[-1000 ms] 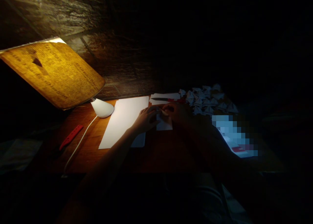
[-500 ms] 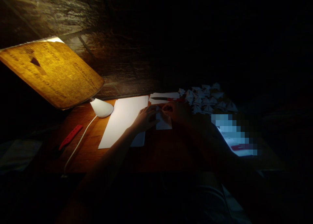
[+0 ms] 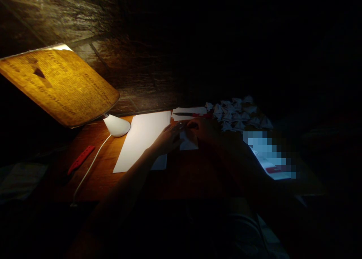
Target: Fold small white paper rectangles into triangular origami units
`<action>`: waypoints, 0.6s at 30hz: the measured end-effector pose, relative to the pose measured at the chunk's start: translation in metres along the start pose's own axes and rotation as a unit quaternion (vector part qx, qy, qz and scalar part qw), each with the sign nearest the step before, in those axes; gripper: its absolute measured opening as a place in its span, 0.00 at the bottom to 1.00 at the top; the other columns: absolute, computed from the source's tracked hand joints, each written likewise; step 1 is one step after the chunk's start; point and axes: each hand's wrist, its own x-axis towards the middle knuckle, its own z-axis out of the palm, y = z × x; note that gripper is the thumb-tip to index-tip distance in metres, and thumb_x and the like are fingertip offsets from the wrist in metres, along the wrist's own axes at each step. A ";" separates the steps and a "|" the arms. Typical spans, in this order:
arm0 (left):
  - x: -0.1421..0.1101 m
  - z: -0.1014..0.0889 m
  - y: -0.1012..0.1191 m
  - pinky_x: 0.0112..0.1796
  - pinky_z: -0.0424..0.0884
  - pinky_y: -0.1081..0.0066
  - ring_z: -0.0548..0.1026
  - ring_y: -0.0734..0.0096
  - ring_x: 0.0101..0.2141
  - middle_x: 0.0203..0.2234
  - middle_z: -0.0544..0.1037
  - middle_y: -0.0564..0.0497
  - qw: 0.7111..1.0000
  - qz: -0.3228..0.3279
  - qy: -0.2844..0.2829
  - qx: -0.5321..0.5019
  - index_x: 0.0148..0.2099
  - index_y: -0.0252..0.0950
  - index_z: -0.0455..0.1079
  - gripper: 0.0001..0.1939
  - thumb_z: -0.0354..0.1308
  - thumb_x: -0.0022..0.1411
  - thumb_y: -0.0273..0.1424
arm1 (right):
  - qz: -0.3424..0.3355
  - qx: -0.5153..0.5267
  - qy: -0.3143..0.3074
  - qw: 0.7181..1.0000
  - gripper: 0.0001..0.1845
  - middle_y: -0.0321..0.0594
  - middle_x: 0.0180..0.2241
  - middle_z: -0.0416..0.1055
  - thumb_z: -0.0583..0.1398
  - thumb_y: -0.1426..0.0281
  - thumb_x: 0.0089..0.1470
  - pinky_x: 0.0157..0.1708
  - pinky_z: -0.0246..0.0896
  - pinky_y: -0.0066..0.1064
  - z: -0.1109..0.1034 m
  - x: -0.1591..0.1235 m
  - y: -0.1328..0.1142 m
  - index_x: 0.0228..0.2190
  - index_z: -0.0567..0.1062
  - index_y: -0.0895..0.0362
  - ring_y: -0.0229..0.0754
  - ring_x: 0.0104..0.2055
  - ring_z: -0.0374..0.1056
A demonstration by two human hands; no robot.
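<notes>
A small white sheet of paper (image 3: 189, 142) lies on the wooden table, its upper part between my hands. My left hand (image 3: 169, 139) rests flat along its left side with the fingers stretched and apart. At the paper's upper right, my right hand (image 3: 200, 128) is curled, the thumb and fingers closed at its top edge. Shadow and the fingers hide most of that edge. Just behind the hands, a dark-bladed tool with a red handle (image 3: 183, 114) lies across a stack of smaller paper pieces (image 3: 190, 110).
Large white sheets (image 3: 141, 138) lie left of my hand. A lit lamp (image 3: 117, 126) with a printed shade (image 3: 65, 87), a cord (image 3: 89, 172) and a red-handled object (image 3: 82, 159) are further left. Several folded paper pieces (image 3: 237, 117) and a glowing, blurred-out screen (image 3: 263, 157) are right.
My right hand has curled tighter and turned over the paper's top edge, where a lifted flap showed earlier. My left hand has stayed nearly in place. The view has shifted slightly.
</notes>
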 end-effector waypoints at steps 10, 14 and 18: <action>0.001 0.007 -0.008 0.66 0.67 0.41 0.66 0.46 0.68 0.69 0.68 0.37 0.999 0.017 0.021 -0.036 0.70 0.37 0.64 0.29 0.59 0.69 0.36 | 0.029 0.028 -0.019 0.999 0.14 0.44 0.38 0.82 0.62 0.86 0.48 0.42 0.70 0.35 -0.004 0.000 -0.007 0.34 0.82 0.60 0.43 0.39 0.76; 0.002 0.006 -0.008 0.65 0.67 0.42 0.67 0.46 0.68 0.68 0.68 0.37 0.999 0.024 0.021 -0.038 0.69 0.37 0.64 0.29 0.59 0.69 0.35 | 0.059 0.036 -0.029 0.997 0.16 0.45 0.38 0.82 0.61 0.88 0.46 0.40 0.70 0.33 -0.005 0.002 -0.009 0.34 0.82 0.60 0.42 0.39 0.77; 0.002 0.005 -0.007 0.66 0.67 0.42 0.66 0.47 0.68 0.68 0.68 0.36 0.999 0.024 0.017 -0.037 0.69 0.36 0.63 0.28 0.58 0.69 0.36 | 0.054 0.053 -0.031 0.997 0.16 0.45 0.39 0.82 0.62 0.87 0.46 0.41 0.70 0.33 -0.005 0.003 -0.007 0.34 0.81 0.60 0.42 0.39 0.77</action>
